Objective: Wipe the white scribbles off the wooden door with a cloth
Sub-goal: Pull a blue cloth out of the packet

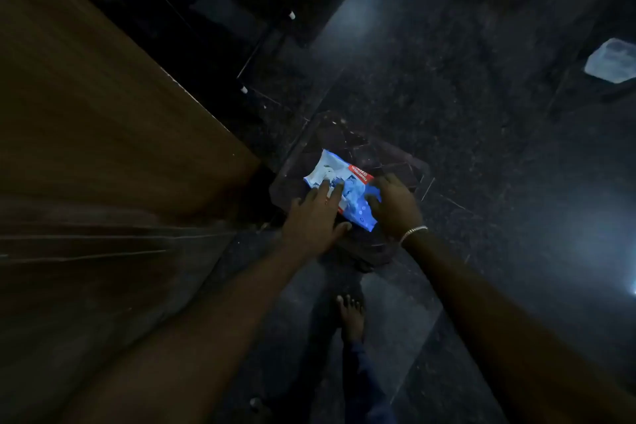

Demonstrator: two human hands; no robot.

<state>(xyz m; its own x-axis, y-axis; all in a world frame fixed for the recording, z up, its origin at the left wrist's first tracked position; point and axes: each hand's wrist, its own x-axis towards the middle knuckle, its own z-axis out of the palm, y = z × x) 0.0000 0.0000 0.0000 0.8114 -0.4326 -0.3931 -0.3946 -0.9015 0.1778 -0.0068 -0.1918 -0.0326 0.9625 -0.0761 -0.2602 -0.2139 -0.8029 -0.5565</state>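
A blue and white pack of wipes (332,170) with a red label lies on a dark low object (395,158) on the floor. My left hand (311,220) rests on the pack's near-left part with its fingers spread flat. My right hand (395,206), with a bracelet on the wrist, curls its fingers over the pack's right end. The wooden door (86,113) fills the left side. The light is dim and I can make out no white scribbles on it. No loose cloth is visible.
The floor (481,148) is dark speckled stone. My bare foot (351,317) stands just below the hands. Dark furniture with thin legs (241,27) stands at the top. A clear plastic container (612,60) lies at the far right.
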